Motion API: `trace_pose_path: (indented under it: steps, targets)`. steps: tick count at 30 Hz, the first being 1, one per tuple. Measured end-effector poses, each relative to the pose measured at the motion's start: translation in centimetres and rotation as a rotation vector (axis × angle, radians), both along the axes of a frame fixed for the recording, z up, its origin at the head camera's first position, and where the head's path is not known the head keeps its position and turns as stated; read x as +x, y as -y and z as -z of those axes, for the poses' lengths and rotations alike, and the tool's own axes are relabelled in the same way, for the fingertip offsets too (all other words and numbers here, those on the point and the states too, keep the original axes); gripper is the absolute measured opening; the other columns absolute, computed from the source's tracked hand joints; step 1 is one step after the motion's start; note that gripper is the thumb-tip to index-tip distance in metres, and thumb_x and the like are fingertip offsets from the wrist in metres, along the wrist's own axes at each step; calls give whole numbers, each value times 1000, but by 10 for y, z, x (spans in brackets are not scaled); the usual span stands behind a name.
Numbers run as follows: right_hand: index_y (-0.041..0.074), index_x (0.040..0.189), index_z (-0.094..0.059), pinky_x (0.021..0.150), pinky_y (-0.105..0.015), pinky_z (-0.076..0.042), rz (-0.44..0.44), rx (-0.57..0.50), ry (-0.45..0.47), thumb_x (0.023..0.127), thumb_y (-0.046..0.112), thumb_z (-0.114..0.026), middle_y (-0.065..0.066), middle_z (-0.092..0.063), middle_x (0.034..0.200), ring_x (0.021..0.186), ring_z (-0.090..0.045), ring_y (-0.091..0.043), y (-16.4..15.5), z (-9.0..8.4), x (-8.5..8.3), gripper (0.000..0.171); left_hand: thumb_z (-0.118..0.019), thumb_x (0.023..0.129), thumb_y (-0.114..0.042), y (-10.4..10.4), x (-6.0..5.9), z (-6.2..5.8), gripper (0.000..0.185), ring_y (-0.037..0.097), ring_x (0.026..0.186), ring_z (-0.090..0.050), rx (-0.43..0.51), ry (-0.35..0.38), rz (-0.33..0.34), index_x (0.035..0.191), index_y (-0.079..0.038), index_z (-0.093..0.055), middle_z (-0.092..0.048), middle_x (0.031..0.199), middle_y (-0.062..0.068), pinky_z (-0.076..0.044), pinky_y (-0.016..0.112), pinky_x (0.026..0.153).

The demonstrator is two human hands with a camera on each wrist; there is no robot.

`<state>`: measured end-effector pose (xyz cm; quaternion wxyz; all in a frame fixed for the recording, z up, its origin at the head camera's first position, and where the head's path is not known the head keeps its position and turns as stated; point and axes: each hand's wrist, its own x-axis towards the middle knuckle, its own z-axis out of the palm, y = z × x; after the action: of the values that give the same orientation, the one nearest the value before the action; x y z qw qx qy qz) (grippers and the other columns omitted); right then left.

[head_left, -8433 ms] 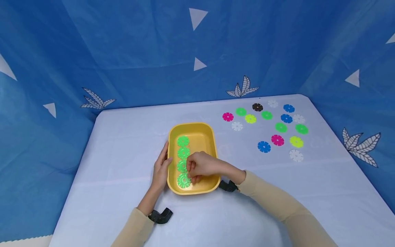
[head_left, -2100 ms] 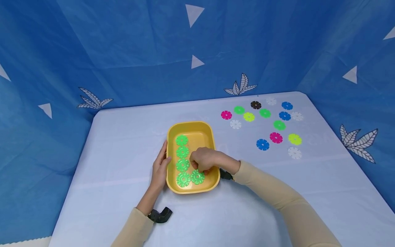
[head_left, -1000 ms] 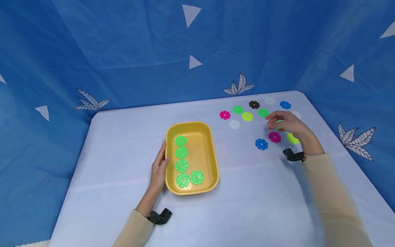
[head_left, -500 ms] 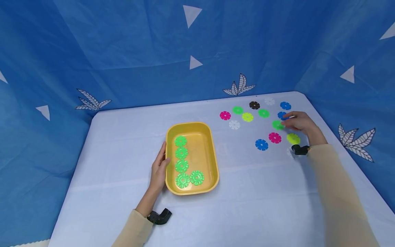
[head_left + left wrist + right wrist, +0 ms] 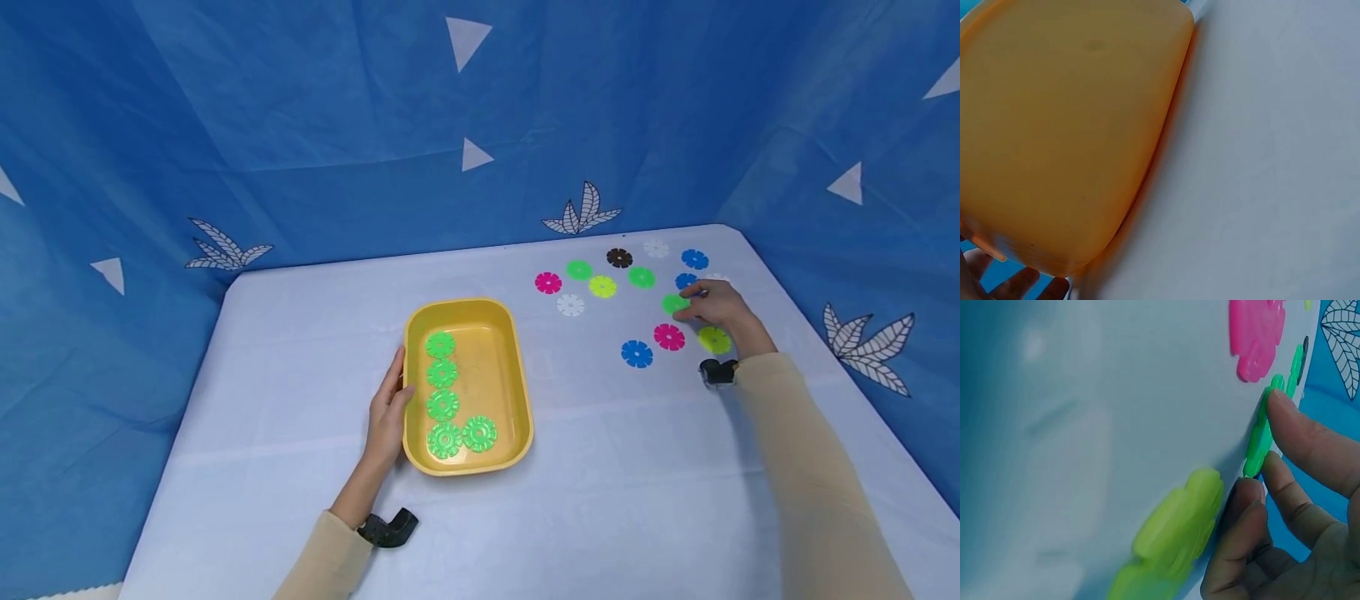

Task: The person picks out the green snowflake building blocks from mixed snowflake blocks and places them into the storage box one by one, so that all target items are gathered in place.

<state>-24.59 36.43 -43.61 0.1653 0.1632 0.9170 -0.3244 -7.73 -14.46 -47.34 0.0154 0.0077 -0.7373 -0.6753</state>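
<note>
Green plastic gear-shaped disc (image 5: 674, 304) on the white table (image 5: 300, 333) is what the right hand (image 5: 718, 307) takes now: in the right wrist view the fingertips (image 5: 1285, 409) sit on the disc's edge (image 5: 1260, 440), and the disc seems tipped up from the table, so the fingers begin to pinch it but it is not yet lifted free. Just beside this grip, toward the person, lie a pink plastic disc (image 5: 668, 337) and a yellow-green plastic disc (image 5: 714, 339); a blue plastic disc (image 5: 686, 282) lies just past it.

Well apart from the grip, toward the person's left, stands the yellow plastic rectangular tray (image 5: 517, 392). Five green discs (image 5: 442, 389) lie flat in it, four in a line and one beside the nearest. The left hand (image 5: 388, 417) rests with straight fingers against the tray's left wall and grips nothing.

I judge the step in hand to be the picking of one more green disc from the loose group. The next move calls for a firm pinch on the thin edge, so the disc does not slip, and for lifting without pushing the pink and yellow-green neighbours. Then it must travel over to the tray, to the free place beside the row.
</note>
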Motion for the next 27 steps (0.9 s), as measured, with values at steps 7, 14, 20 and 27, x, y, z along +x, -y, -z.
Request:
trace_pose_path:
  steps: [7,14,20,27]
  targets:
    - [-6,129,-44,69,-25,-46,-1,-22,-55,85,12,-71,-28,-43,118,99,-48,-35,0,-1,1,55,-37,101,-6,1,0,1,59,28,137,-39,10,-7,3,157,-18,-22,-25,162,1,-40,6,95]
    - [-8,124,-47,64,-18,-52,-42,-93,-67,93,9,-60,-22,-49,108,77,-62,-16,-5,-12,4,37,-39,101,-8,1,0,0,59,28,132,-42,-5,-3,-7,156,-22,-25,-28,160,0,-40,7,93]
    - [-5,126,-50,65,-24,-54,-99,-117,-106,94,15,-63,-14,-56,100,72,-65,-14,8,-29,4,40,-39,101,-8,1,0,0,59,28,133,-42,-4,0,-6,156,-25,-26,-28,161,1,-40,6,94]
    - [-5,123,-51,69,-27,-58,-195,-264,-64,93,10,-64,-5,-56,88,75,-72,-19,53,-47,9,36,-38,101,-7,1,0,0,59,27,138,-39,-1,4,-2,157,-22,-24,-26,161,-1,-39,6,95]
